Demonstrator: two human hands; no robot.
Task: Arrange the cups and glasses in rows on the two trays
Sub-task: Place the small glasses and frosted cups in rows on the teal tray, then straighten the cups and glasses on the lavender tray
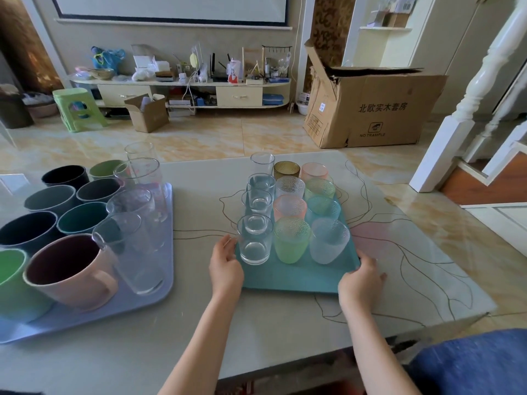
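Observation:
A teal tray point(288, 277) sits at the table's middle, carrying three rows: clear glasses point(254, 240) on the left, then textured coloured glasses, such as a green one point(291, 240) and a frosted one point(329, 242). My left hand point(225, 266) grips the tray's left edge and my right hand point(360, 277) grips its near right corner. At the left a lavender tray point(159, 292) holds coloured mugs, including a pink mug point(71, 272), with tall clear glasses point(137, 252) along its right side.
The pale table point(256, 332) with a line drawing ends close on the right and near side. A blue cushion point(470, 366) lies at bottom right. Beyond the table are a large cardboard box point(368, 109), a green stool point(75, 109) and a cluttered TV cabinet point(182, 89).

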